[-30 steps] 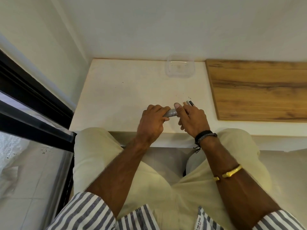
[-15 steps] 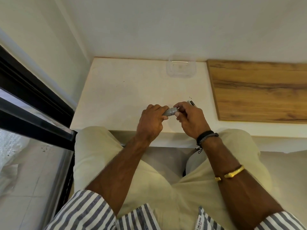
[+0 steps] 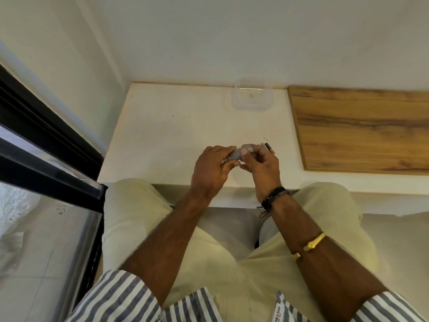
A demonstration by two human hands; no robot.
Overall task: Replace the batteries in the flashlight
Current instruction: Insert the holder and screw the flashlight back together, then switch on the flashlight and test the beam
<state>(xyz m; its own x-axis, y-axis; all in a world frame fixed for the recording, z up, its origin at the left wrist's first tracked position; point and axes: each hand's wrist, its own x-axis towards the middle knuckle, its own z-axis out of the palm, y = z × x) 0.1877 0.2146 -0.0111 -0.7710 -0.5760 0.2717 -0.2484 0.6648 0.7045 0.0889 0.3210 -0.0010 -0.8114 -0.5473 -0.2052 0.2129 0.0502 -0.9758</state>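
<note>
A small grey flashlight [image 3: 239, 154] is held over the front part of the white table [image 3: 176, 126]. My left hand [image 3: 212, 169] is wrapped around its body. My right hand [image 3: 262, 167] pinches its right end with thumb and fingers; whether that end is a loose cap I cannot tell. A dark battery with a gold end [image 3: 268, 147] sticks out just past my right fingers; I cannot tell if it lies on the table or is held. Most of the flashlight is hidden by my fingers.
A clear plastic container [image 3: 253, 95] stands at the table's back edge by the wall. A wooden board [image 3: 362, 131] covers the surface to the right. A black-framed glass pane [image 3: 46, 145] runs along the left. My knees press against the table's front edge.
Both hands with the flashlight have risen slightly away from me. My right fingers have shifted their grip on the flashlight's right end.
</note>
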